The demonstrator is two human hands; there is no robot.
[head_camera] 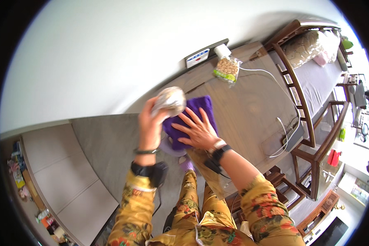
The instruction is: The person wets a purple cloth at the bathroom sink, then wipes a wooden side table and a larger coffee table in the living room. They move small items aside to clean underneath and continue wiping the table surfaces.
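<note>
My left hand (152, 123) grips a shiny, rounded package (171, 100), blurred and silvery-tan, raised beside the table corner; its exact kind cannot be told. Under my right hand (197, 130), which lies flat with fingers spread, a purple cloth (203, 103) rests over the end of the wooden table (243, 107). Part of the cloth hangs past the table's edge. Each wrist bears a black strapped device.
Against the wall stand a clear bag of nuts or grains (227, 68), a white box (222, 51) and a white card (198, 58). White cables (283, 123) cross the table to a grey box (293, 136). Wooden chairs (315, 172) and a wooden daybed (313, 80) stand beyond.
</note>
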